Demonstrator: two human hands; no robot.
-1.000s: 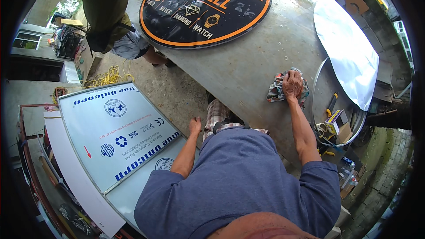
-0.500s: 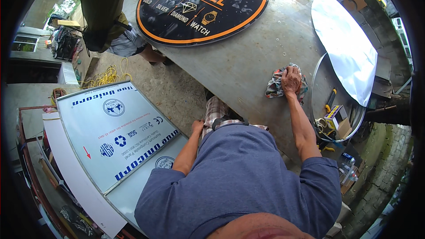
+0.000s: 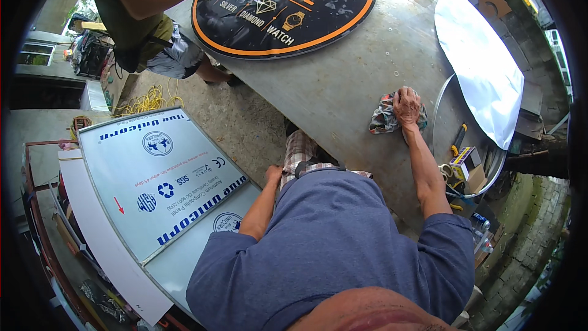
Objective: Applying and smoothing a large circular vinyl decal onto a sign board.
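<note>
On the grey metal table (image 3: pixel 343 79), my right hand (image 3: pixel 407 107) rests over a crumpled multicoloured rag (image 3: pixel 384 116) and grips it, with the fingers curled down onto the cloth. My left hand (image 3: pixel 274 175) hangs low beside my plaid shorts (image 3: pixel 300 150), against the thigh. Its fingers are mostly hidden, and nothing shows in it. Farther off on the table lies a round black sign (image 3: pixel 245 30) with an orange border and pictures of a diamond and a watch. Its surface looks wet in patches.
A co-worker (image 3: pixel 138 6) reaches over the sign, a thin tool in hand. Right of my hand are a metal hoop (image 3: pixel 438 101), a white sheet (image 3: pixel 478 67), a yellow-black cutter (image 3: pixel 458 139) and a small box (image 3: pixel 467 162). Left stands a film-covered panel (image 3: pixel 135 171), near yellow cord (image 3: pixel 150 101).
The co-worker has leaned over the sign, with both arms now in view and a tool in one hand. My right hand stays on the rag, almost in the same place.
</note>
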